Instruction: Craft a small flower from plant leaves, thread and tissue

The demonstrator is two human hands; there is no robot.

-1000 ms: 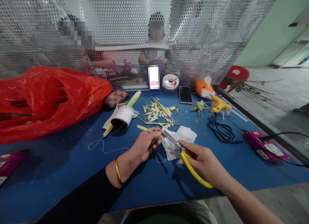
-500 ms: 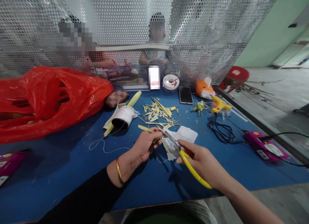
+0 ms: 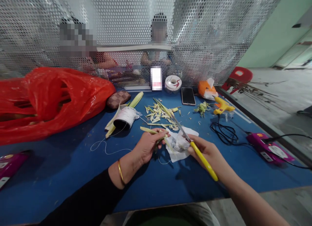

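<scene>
Pale green stalk (image 3: 146, 130) sits pinched in the left hand (image 3: 145, 148), seemingly for steadiness, while the right hand (image 3: 211, 154) grips yellow-handled scissors (image 3: 203, 160).

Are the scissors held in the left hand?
No, the scissors are in the right hand, while the left hand holds a pale green stem.

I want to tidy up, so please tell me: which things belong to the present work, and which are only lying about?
In work:
- scissors in right hand
- green stem in left hand
- probably thread spool, cut scraps

Apparently lying about:
- checkered pouch
- flat phone
- tissue pack
</scene>
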